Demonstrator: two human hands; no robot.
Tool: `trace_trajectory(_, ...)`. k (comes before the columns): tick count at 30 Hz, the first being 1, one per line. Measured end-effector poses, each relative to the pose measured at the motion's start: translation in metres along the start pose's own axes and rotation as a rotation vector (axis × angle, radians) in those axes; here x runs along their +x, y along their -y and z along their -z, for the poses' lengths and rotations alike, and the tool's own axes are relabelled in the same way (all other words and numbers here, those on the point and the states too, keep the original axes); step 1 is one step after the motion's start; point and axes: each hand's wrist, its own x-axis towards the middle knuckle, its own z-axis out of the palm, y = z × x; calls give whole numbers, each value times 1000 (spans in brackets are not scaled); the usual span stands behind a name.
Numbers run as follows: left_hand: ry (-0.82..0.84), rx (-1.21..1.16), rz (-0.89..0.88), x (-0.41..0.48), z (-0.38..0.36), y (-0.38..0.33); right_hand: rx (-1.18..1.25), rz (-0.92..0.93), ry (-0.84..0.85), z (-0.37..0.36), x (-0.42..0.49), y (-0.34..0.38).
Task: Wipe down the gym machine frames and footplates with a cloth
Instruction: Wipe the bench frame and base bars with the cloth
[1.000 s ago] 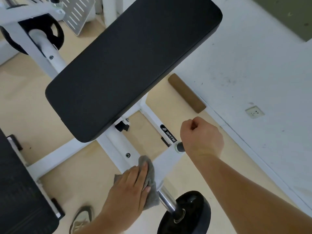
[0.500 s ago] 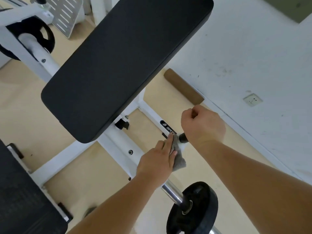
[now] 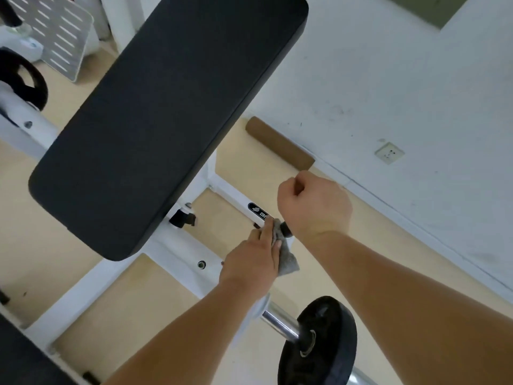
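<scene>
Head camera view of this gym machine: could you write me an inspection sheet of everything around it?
Surface: smooth beige floor under the machine.
Job's things: white metal machine frame; small grey cloth against it, beside the logo; perforated grey footplate at far left.
Clutter: brown cylindrical roll lying at the wall base.
Hands: left hand presses the cloth on the frame with straight fingers; right hand grips a black handle.
Cables: nothing seen.
Surroundings: large black padded rest; black round weight plate on a chrome bar; scuffed white wall with a socket.
</scene>
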Motion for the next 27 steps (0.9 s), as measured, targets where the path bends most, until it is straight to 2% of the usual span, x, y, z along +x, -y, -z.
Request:
trace_trajectory(3,-90,-199,2,-19,-4,3,-29,-17,3,3,0,-1)
trace_trajectory(6,-121,-232,-82,-69,-8,26,-63,-44,-8,-1,-2,1)
trace_trajectory(7,-102,-238,-82,-85,-8,35,-80,-24,-61,-3,-3,3)
trace_trajectory(9,-43,-286,-45,-115,-1,51,-213,145,-239,-6,-10,5)
trace_trajectory(10,-17,-289,-39,-126,3,59,-289,269,-255,-7,-18,6)
trace_trajectory(11,0,-289,-45,-134,8,68,-322,421,-189,-12,-32,6)
trace_trajectory(13,-4,-321,-29,-145,17,90,-231,708,32,-30,-78,6)
trace_trajectory(14,-23,-316,-12,-146,21,100,-156,766,136,-42,-100,4)
trace_trajectory(16,-57,-274,3,-146,31,120,-122,693,242,-71,-125,-5)
trace_trajectory(20,-101,-207,-13,-131,53,137,-225,322,320,-105,-103,0)
trace_trajectory(23,-138,-166,-38,-105,51,144,-278,273,256,-126,-95,8)
trace_trajectory(25,-184,-53,-100,-84,36,153,-251,258,197,-133,-98,6)
trace_trajectory(27,-115,103,-179,-64,14,161,-233,276,142,-136,-100,2)
